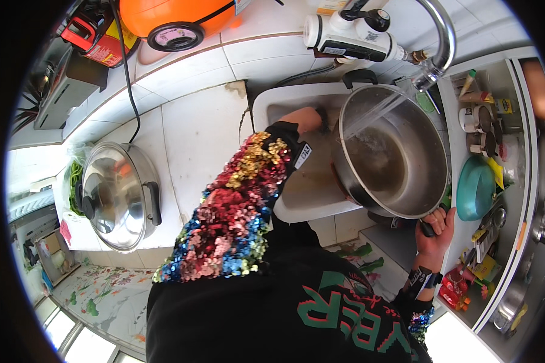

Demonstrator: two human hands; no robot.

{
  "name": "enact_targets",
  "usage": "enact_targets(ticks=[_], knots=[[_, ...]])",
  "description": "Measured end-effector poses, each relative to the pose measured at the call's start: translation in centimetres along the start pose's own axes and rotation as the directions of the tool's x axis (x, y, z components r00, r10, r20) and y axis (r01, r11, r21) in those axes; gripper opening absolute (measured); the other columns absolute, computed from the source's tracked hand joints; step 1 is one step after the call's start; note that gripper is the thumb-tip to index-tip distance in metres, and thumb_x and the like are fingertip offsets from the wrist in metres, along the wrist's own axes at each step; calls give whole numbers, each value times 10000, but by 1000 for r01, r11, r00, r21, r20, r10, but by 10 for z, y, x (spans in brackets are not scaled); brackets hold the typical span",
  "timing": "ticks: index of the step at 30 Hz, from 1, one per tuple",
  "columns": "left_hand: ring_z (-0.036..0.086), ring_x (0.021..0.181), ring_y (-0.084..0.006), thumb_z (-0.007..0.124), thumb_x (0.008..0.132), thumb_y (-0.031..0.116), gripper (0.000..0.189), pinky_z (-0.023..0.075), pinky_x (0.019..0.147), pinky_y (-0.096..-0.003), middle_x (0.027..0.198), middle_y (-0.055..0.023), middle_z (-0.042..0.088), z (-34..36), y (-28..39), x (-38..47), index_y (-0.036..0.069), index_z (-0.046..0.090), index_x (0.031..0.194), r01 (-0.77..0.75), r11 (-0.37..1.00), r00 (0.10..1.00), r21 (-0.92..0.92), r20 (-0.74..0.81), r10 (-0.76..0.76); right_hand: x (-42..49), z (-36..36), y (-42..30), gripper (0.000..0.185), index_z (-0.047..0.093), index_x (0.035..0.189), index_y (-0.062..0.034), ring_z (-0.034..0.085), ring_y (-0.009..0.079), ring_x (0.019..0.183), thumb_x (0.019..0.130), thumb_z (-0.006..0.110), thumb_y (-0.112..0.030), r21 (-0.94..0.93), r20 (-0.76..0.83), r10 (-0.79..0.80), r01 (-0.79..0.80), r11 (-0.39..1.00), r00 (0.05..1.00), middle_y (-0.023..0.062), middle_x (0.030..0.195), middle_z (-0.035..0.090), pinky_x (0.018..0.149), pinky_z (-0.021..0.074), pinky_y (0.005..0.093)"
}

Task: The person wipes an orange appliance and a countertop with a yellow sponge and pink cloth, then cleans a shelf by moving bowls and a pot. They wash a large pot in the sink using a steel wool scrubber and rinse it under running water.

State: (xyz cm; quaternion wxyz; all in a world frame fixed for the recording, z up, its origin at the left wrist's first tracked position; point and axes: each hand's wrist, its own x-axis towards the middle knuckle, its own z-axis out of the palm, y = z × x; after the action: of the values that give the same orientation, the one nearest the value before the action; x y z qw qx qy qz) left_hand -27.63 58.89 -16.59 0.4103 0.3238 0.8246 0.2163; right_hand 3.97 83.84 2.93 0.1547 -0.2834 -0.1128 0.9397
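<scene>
Water runs from the chrome faucet (424,80) into a large stainless steel pot (429,136), which holds some murky water and tilts over the right part of the white sink (265,97). My right hand (436,227) grips the pot's black side handle (427,228). The opposite black handle (359,78) is free, near the wall. My left hand (320,121) reaches into the sink, left of the pot; its fingers are hidden by the murky water and a dark thing there, so its grip cannot be made out.
A lidded steel pot (118,199) stands on the counter at left beside green vegetables (76,181). A white water heater unit (352,36) is at the wall. Right of the sink are shelves with a teal bowl (474,188) and jars.
</scene>
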Motion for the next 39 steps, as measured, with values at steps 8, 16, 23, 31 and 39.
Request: enact_targets(ticks=[8,16,23,31,39], knots=[[506,1235,-266,517,844,106,452,413,1001,-335,1358,-125,536,-28,12,-114,12,580,1282,-29,967,980,-251,-199,-23,-6,4,10,445,349,666,-164,284,70,402,1022,450,-411,-16,32,51,-50,999,998,-64,509,305,575,400,252],[459,1274,-216,478,866,52,439,347,1066,-304,1370,-90,511,-33,39,-230,61,596,1289,-168,928,886,-334,-464,-6,-1,43,22,430,356,660,-170,281,74,402,1025,462,-371,-104,-37,49,-53,993,998,-76,500,284,507,372,248],[443,1292,-239,484,853,6,468,326,1089,-320,1362,-101,497,-45,81,-272,73,577,1307,-336,936,809,-109,-542,227,7,67,43,401,384,703,-156,282,81,423,1017,486,-386,-405,91,8,30,914,996,-62,508,288,530,390,269],[428,1279,-310,478,807,3,445,344,1079,-384,1377,-139,497,29,105,-205,49,626,1224,-462,869,876,-181,-249,414,11,47,70,409,378,684,-145,310,95,421,1022,477,-352,-524,153,-74,145,839,985,-41,507,318,535,400,294],[552,1126,-345,473,813,10,359,431,988,-397,1228,-161,604,28,85,-205,43,680,1105,-277,961,910,-15,-326,257,3,16,79,409,380,671,-143,327,99,409,1015,496,-331,-599,152,-93,167,783,984,-37,474,329,540,409,289]])
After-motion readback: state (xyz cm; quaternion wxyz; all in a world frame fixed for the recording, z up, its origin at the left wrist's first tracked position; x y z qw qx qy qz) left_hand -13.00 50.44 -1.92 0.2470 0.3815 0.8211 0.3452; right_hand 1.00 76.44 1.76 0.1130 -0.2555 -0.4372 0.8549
